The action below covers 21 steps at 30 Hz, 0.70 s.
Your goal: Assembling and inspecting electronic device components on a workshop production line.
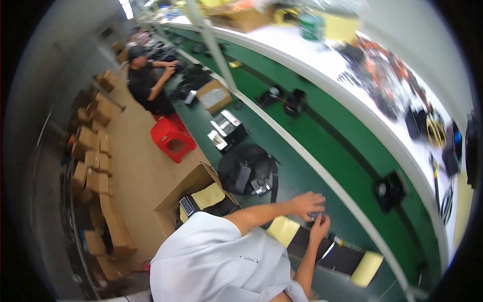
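Observation:
Over the green bench, my left hand (pixel 307 204) and my right hand (pixel 320 229) meet around a small dark object (pixel 314 216). Its kind cannot be made out, as my fingers cover most of it and the picture is blurred. The left fingers curl over its far side; the right fingers pinch it from the near side. Just below my hands is a dark mat (pixel 342 257) with a yellow sheet (pixel 284 230) at one end and another yellow sheet (pixel 367 269) at the other. A screwdriver-like tool with a yellow-and-black handle (pixel 336 240) lies by my right hand.
Left of my hands lies a round black bag (pixel 246 168) with small devices on it. An open carton (pixel 173 196) stands beside my left arm. A green conveyor (pixel 347 161) carries black units behind a white rail (pixel 312 163). Farther off, a co-worker (pixel 146 80) works near a red stool (pixel 172 138).

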Available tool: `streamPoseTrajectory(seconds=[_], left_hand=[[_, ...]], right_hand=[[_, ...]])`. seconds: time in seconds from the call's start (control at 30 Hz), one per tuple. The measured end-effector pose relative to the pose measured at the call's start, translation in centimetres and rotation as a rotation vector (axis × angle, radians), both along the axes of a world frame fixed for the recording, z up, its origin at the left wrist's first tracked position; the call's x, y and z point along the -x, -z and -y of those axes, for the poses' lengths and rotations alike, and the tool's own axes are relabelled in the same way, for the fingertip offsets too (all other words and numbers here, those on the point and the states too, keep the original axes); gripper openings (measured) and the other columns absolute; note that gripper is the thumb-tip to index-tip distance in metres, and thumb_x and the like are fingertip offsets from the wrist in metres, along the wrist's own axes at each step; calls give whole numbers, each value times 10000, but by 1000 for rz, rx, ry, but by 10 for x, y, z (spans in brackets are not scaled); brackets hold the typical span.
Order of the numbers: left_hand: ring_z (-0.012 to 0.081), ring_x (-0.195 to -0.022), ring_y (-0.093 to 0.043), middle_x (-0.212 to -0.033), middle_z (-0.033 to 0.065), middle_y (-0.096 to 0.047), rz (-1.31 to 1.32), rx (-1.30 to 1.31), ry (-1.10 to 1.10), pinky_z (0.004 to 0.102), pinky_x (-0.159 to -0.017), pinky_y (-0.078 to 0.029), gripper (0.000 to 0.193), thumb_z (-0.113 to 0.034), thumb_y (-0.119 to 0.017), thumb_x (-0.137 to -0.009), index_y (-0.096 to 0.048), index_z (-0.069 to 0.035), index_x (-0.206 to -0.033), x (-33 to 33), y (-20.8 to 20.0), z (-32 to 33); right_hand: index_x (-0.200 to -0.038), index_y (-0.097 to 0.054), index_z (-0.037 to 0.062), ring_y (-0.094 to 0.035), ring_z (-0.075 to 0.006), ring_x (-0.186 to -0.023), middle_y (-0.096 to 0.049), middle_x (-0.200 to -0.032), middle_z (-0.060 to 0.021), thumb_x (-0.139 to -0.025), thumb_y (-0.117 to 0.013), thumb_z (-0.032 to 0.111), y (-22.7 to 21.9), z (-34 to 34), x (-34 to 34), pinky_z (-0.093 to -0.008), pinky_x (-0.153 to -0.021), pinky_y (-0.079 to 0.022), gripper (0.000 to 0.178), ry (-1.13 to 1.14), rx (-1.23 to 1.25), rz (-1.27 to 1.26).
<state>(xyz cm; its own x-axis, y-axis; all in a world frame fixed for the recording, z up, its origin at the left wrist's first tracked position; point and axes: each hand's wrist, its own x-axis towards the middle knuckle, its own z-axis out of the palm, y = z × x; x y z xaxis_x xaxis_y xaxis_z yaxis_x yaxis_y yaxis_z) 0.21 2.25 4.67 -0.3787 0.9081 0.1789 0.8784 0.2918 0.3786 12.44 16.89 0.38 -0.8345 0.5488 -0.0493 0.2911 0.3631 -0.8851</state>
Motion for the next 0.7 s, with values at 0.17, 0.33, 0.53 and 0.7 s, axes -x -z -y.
streamPoseTrajectory(seconds=[0.17,0.33,0.53,0.7], left_hand=[[401,-1344,-437,-1465,191,-450,96,-50,-5,525,-1083,-373,798,-468,-776,-682,-536,-99,-1347,6,4,-2],[379,-1312,-464,-1428,206,-477,174,37,-60,467,-1085,-375,979,-487,-795,-687,-390,36,-1409,7,-8,-9],[377,-1271,-492,-1421,205,-482,131,69,-44,464,-1071,-388,983,-487,-800,-678,-395,34,-1407,10,-13,-11],[373,-1258,-499,-1414,202,-486,126,74,-55,458,-1070,-387,1008,-517,-795,-670,-390,22,-1420,8,-14,-13]], right_hand=[[-1152,-609,-24,-611,-331,-1012,-612,-1125,-213,-924,-637,239,-4,-1,-11,-390,-906,-486,349,50,17,61],[-1098,-621,4,-615,-247,-821,-606,-1021,-166,-911,-677,231,-8,2,-16,-341,-743,-511,300,170,116,54],[-1077,-630,12,-612,-252,-832,-607,-1003,-154,-903,-661,198,-12,2,-7,-349,-756,-506,256,166,118,61],[-1045,-639,10,-615,-280,-862,-601,-982,-156,-904,-630,178,-3,-6,4,-368,-779,-503,219,157,111,23]])
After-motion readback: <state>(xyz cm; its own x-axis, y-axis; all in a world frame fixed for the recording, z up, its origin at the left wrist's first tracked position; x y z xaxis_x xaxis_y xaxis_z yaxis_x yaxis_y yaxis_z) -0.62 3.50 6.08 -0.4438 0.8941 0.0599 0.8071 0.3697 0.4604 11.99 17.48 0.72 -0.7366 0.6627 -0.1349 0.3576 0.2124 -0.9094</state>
